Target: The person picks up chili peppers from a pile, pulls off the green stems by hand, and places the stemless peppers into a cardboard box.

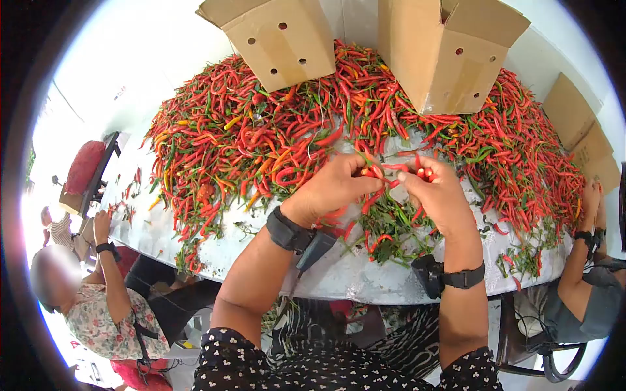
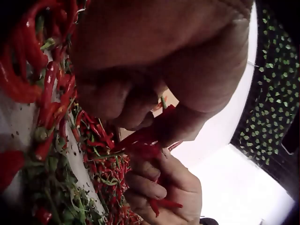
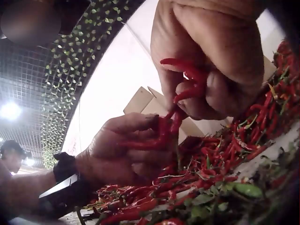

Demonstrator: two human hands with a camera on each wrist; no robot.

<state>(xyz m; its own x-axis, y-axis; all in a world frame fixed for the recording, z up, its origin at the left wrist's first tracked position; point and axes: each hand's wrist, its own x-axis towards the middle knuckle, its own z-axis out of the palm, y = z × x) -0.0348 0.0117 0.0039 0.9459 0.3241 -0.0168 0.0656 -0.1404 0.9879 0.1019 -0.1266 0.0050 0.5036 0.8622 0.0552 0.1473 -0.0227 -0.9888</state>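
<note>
Over the near part of the table, my left hand [image 1: 336, 186] and right hand [image 1: 440, 195] work close together. Several red chili peppers [image 3: 161, 140] are gripped in the left fingers, a green stem hanging beside them in the right wrist view. Curled fingers of the right hand hold more red chilies [image 3: 194, 84], whose tips poke out of the fist. Between the two hands a red chili [image 2: 140, 143] spans the fingertips in the left wrist view. Below lies a small heap of green stems and leaves [image 1: 394, 231] mixed with a few chilies.
A wide heap of red chilies [image 1: 222, 130] covers the back of the metal table [image 1: 345, 283]. Two cardboard boxes [image 1: 280, 49] [image 1: 450, 72] stand in it. One person [image 1: 104, 313] sits at left; another person's arm [image 1: 583, 228] reaches in at right.
</note>
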